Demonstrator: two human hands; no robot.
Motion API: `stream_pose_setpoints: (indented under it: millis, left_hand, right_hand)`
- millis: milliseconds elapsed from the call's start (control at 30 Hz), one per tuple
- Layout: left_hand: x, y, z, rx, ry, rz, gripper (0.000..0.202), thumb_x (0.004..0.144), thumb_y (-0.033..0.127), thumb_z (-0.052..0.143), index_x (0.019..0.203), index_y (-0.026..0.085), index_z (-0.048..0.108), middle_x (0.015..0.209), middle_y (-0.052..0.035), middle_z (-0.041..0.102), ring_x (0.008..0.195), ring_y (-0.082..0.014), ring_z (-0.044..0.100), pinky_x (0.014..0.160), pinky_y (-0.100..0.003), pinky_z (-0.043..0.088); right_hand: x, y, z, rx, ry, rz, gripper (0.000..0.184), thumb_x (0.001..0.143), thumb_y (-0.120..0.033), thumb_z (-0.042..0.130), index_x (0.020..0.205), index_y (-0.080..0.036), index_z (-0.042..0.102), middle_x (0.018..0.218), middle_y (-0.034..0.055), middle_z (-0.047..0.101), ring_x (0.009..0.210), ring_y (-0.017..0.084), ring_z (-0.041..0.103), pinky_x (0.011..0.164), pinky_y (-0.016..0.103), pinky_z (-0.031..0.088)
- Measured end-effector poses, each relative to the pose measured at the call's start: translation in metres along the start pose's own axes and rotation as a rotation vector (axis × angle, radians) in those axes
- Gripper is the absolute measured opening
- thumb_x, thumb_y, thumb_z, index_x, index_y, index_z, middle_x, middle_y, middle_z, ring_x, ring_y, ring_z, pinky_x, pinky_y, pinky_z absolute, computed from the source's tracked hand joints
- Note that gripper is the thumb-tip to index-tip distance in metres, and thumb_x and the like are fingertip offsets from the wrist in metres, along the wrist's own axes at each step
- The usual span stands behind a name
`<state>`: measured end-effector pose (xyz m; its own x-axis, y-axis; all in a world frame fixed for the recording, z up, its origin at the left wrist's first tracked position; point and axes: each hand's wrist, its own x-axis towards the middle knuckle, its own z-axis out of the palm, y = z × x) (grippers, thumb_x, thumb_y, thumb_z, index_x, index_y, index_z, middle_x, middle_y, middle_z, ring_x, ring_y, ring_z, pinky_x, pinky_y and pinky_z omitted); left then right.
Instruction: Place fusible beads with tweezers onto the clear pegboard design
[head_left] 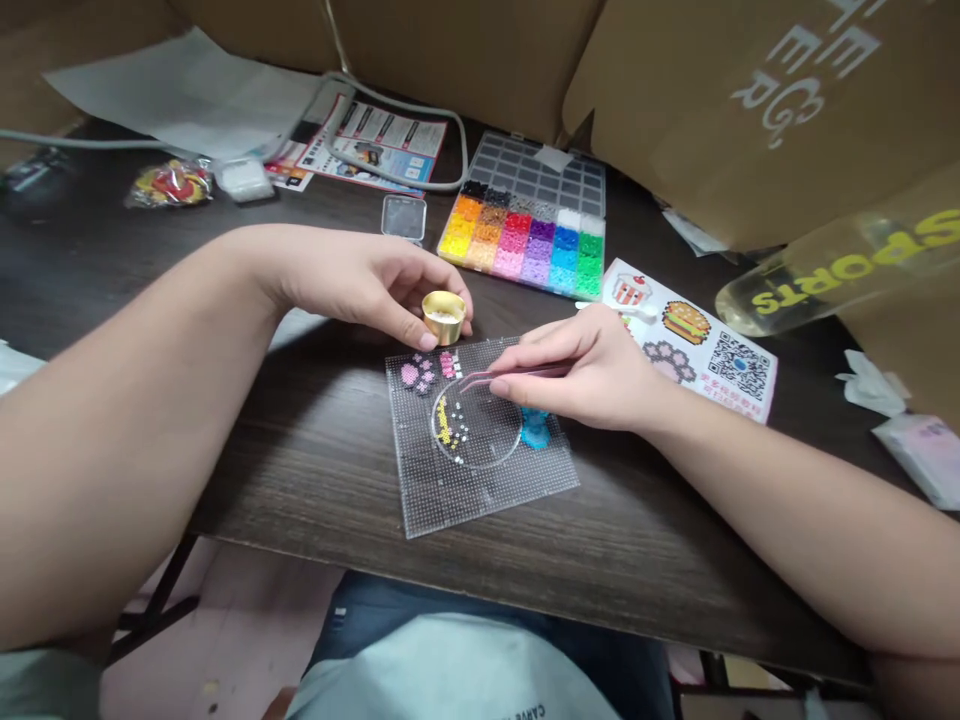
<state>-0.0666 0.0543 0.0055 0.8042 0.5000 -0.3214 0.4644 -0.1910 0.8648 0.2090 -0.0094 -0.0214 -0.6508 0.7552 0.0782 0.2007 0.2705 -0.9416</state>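
A clear square pegboard [480,490] lies on the dark wooden table [315,450], with a round clear pegboard [480,435] on top of it. Pink, yellow and blue bead patches sit on the boards. My left hand [367,280] pinches a small gold cup [443,317] of white beads at the square board's far edge. My right hand [585,370] is closed on thin metal tweezers [495,376], whose tips point left over the pink beads [429,370].
A tray of sorted coloured beads [529,245] with its lid open stands behind the boards. A pattern sheet [697,340] lies at the right beside a clear bottle [840,265]. Cardboard boxes [750,100], papers and a cable line the back.
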Motion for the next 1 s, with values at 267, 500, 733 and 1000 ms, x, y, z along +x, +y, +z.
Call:
stream_pose_setpoints:
  millis: [267, 500, 733, 1000]
  left_hand:
    - [0.0035, -0.007, 0.001, -0.083, -0.016, 0.054, 0.039, 0.083, 0.027, 0.083, 0.121, 0.022, 0.073, 0.108, -0.0021, 0.074, 0.101, -0.0213, 0.071, 0.084, -0.028, 0.054]
    - [0.0037, -0.0063, 0.0018, -0.045, 0.006, 0.06, 0.036, 0.082, 0.029, 0.083, 0.116, 0.022, 0.074, 0.105, -0.0001, 0.074, 0.098, -0.0207, 0.071, 0.083, -0.027, 0.053]
    - [0.0028, -0.0055, 0.002, -0.055, 0.007, 0.045, 0.038, 0.081, 0.03, 0.084, 0.117, 0.022, 0.074, 0.107, -0.0007, 0.075, 0.098, -0.0213, 0.072, 0.085, -0.028, 0.053]
    - [0.0036, -0.0048, 0.0028, -0.057, 0.022, 0.021, 0.04, 0.078, 0.032, 0.084, 0.115, 0.021, 0.074, 0.111, -0.0014, 0.075, 0.103, -0.0235, 0.071, 0.087, -0.029, 0.053]
  right_hand:
    - [0.0053, 0.0005, -0.0038, -0.136, -0.184, -0.093, 0.015, 0.089, -0.016, 0.079, 0.098, -0.019, 0.091, 0.074, 0.0024, 0.08, 0.056, 0.01, 0.065, 0.049, 0.021, 0.047]
    - [0.006, 0.0011, -0.0036, -0.157, -0.194, -0.122, 0.018, 0.09, -0.014, 0.079, 0.101, -0.021, 0.091, 0.075, 0.0013, 0.08, 0.056, 0.009, 0.066, 0.048, 0.02, 0.047]
    - [0.0048, 0.0028, -0.0044, -0.195, -0.205, -0.154, 0.017, 0.092, -0.015, 0.078, 0.101, -0.02, 0.09, 0.076, 0.0016, 0.081, 0.058, 0.01, 0.068, 0.051, 0.021, 0.049]
    - [0.0052, 0.0007, -0.0067, -0.192, -0.201, -0.124, 0.015, 0.092, -0.018, 0.077, 0.099, -0.021, 0.091, 0.073, 0.002, 0.079, 0.056, 0.01, 0.065, 0.05, 0.022, 0.048]
